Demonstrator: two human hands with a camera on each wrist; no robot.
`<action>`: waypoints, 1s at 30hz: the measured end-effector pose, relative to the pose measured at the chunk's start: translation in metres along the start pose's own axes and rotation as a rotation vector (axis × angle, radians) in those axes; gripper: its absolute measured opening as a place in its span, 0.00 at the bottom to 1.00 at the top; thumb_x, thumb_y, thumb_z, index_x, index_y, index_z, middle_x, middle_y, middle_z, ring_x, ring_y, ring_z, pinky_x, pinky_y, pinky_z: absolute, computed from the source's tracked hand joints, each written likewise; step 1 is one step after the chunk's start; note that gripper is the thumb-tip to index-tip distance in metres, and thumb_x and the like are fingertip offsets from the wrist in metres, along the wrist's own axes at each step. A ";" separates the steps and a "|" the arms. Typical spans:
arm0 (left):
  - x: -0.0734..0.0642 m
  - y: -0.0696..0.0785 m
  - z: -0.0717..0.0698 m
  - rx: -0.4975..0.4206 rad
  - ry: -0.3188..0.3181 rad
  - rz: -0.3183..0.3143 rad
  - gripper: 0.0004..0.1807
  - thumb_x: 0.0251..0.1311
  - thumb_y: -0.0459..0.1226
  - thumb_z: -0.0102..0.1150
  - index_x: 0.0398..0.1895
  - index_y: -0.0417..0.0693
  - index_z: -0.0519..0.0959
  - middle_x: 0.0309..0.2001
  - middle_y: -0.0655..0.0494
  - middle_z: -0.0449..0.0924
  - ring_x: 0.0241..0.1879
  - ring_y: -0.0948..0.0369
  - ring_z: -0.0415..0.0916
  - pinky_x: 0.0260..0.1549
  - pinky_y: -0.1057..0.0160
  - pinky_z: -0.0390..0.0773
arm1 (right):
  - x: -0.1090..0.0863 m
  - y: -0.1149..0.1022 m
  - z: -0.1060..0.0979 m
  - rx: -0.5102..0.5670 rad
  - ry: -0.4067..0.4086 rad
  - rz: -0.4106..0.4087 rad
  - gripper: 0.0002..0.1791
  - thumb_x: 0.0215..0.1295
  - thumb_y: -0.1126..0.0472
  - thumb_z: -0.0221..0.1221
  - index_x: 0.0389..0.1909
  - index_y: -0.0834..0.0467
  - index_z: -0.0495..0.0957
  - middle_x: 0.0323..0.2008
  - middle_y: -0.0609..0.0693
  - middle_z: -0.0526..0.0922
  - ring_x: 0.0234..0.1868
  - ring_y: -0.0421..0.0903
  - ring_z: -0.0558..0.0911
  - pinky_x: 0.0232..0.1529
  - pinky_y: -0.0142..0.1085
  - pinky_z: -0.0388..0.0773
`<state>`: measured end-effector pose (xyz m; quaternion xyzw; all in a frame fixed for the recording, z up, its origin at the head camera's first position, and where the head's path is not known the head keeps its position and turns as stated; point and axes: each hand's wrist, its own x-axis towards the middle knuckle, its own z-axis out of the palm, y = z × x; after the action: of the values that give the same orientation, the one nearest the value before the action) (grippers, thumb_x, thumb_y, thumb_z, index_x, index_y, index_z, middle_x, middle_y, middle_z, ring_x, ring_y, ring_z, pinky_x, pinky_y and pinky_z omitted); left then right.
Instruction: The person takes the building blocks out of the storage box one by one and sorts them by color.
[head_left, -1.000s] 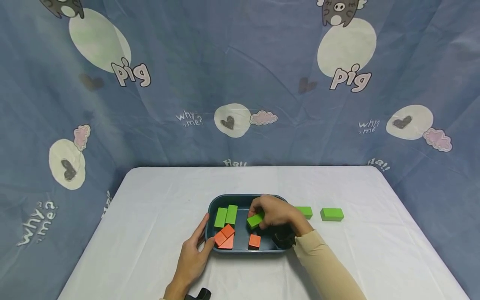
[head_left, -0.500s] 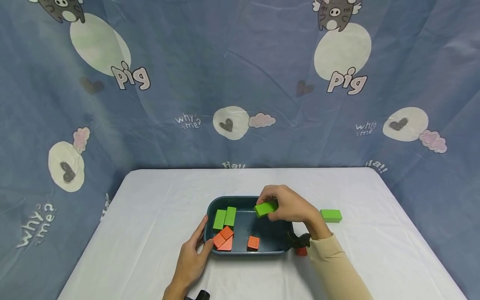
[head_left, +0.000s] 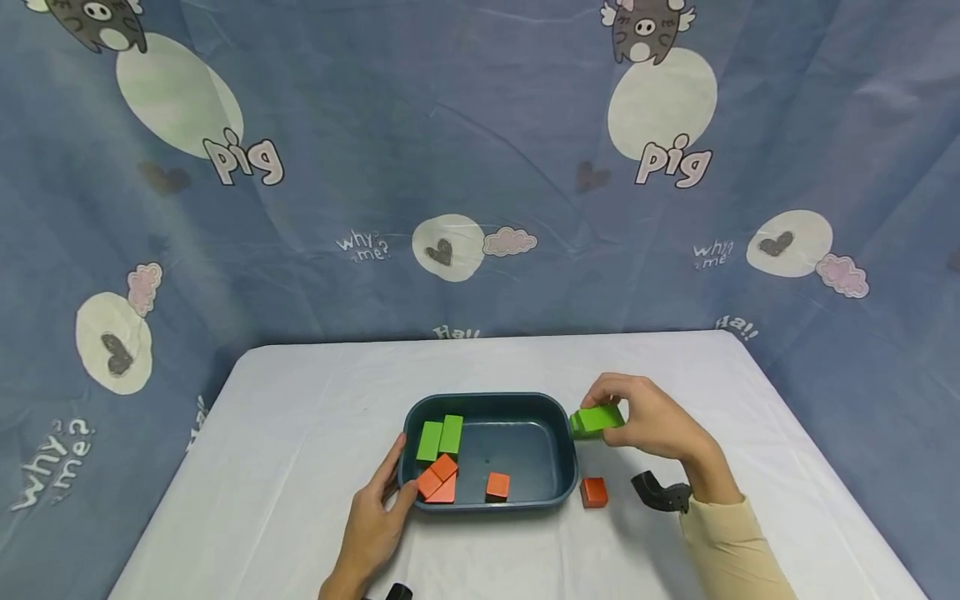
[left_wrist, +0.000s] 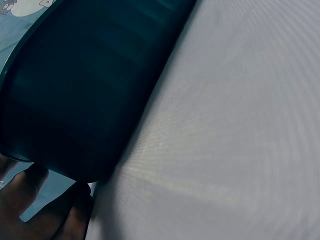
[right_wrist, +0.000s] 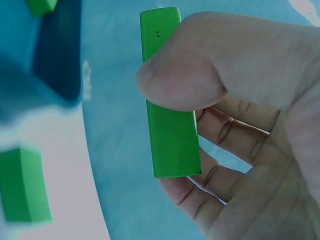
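My left hand [head_left: 375,517] holds the left end of a dark teal tray [head_left: 517,507], with the thumb by its near corner. In the left wrist view, fingertips meet the tray's wall [left_wrist: 75,100]. Inside lie two green blocks [head_left: 430,442] side by side, a few orange-red blocks [head_left: 442,467] clustered below them, and a lone orange block [head_left: 498,485]. Right of the tray, my right hand [head_left: 652,417] pinches a green block [head_left: 603,417] between thumb and fingers. The right wrist view shows this block [right_wrist: 175,140] lengthwise under the thumb.
Another green block [head_left: 581,427] is partly visible beside the tray, behind the held one; the right wrist view shows a green block [right_wrist: 25,185] on the table. A red block [head_left: 594,492] lies by the tray's near right corner. A patterned blue cloth [head_left: 480,167] hangs behind the white table [head_left: 315,417].
My right hand has lifted the green block out of the tray and carried it right, past the tray's right rim. The left hand has stayed on the tray.
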<state>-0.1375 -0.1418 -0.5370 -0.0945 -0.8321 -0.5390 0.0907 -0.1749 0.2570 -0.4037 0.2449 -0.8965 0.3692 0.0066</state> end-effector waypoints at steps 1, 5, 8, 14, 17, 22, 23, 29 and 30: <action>0.000 0.000 0.000 0.000 -0.001 -0.002 0.36 0.70 0.41 0.64 0.79 0.55 0.63 0.72 0.51 0.69 0.67 0.58 0.70 0.58 0.81 0.68 | -0.005 0.004 -0.003 -0.006 0.013 0.011 0.26 0.43 0.79 0.68 0.39 0.46 0.85 0.38 0.39 0.82 0.39 0.43 0.79 0.43 0.37 0.80; -0.001 0.000 0.001 -0.002 0.000 -0.012 0.36 0.70 0.41 0.64 0.79 0.55 0.63 0.71 0.52 0.69 0.67 0.58 0.70 0.58 0.81 0.68 | -0.026 0.024 -0.016 -0.028 0.070 0.043 0.27 0.43 0.80 0.68 0.38 0.47 0.85 0.36 0.39 0.83 0.37 0.43 0.80 0.41 0.37 0.78; -0.002 0.000 0.001 -0.001 0.000 -0.015 0.36 0.70 0.41 0.64 0.79 0.55 0.63 0.71 0.52 0.69 0.67 0.58 0.70 0.58 0.81 0.68 | -0.040 0.041 -0.026 -0.058 0.113 0.074 0.26 0.42 0.80 0.69 0.38 0.48 0.85 0.37 0.39 0.83 0.38 0.42 0.80 0.41 0.36 0.78; -0.001 0.002 0.000 -0.004 0.003 -0.001 0.36 0.70 0.39 0.64 0.79 0.53 0.63 0.72 0.52 0.69 0.67 0.58 0.70 0.58 0.81 0.68 | -0.060 0.072 -0.042 -0.136 0.155 0.163 0.23 0.42 0.79 0.69 0.38 0.53 0.84 0.36 0.41 0.83 0.40 0.43 0.79 0.41 0.35 0.78; 0.000 0.003 -0.001 -0.003 0.004 0.002 0.36 0.70 0.39 0.64 0.79 0.53 0.63 0.72 0.52 0.69 0.67 0.58 0.70 0.58 0.81 0.68 | -0.065 0.085 -0.050 -0.170 0.151 0.220 0.22 0.42 0.78 0.70 0.38 0.56 0.85 0.36 0.44 0.83 0.42 0.46 0.79 0.42 0.38 0.79; 0.000 0.002 0.000 0.003 0.001 -0.010 0.36 0.70 0.40 0.64 0.79 0.54 0.63 0.72 0.52 0.69 0.67 0.58 0.70 0.58 0.81 0.67 | -0.075 0.106 -0.058 -0.202 0.127 0.308 0.20 0.42 0.77 0.71 0.38 0.59 0.85 0.37 0.49 0.84 0.43 0.51 0.79 0.43 0.45 0.80; 0.000 0.001 0.000 0.003 0.000 -0.013 0.36 0.70 0.40 0.64 0.79 0.54 0.63 0.72 0.53 0.69 0.67 0.58 0.70 0.58 0.81 0.67 | -0.078 0.111 -0.059 -0.214 0.121 0.322 0.19 0.42 0.76 0.71 0.38 0.59 0.85 0.37 0.49 0.83 0.42 0.51 0.79 0.43 0.46 0.80; 0.000 0.001 0.000 -0.005 -0.005 -0.014 0.36 0.70 0.40 0.63 0.79 0.54 0.63 0.72 0.53 0.68 0.68 0.58 0.69 0.58 0.81 0.68 | -0.087 0.134 -0.059 -0.275 0.128 0.362 0.19 0.39 0.76 0.71 0.36 0.61 0.84 0.34 0.50 0.82 0.38 0.51 0.79 0.39 0.46 0.78; 0.000 0.001 0.000 -0.006 -0.004 -0.013 0.36 0.70 0.40 0.63 0.79 0.54 0.63 0.73 0.53 0.67 0.68 0.58 0.69 0.58 0.81 0.68 | -0.087 0.137 -0.058 -0.275 0.134 0.367 0.19 0.39 0.77 0.70 0.36 0.62 0.84 0.34 0.51 0.82 0.38 0.52 0.79 0.40 0.48 0.78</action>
<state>-0.1371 -0.1417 -0.5356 -0.0901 -0.8313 -0.5419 0.0853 -0.1685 0.4163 -0.4686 0.0498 -0.9654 0.2541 0.0322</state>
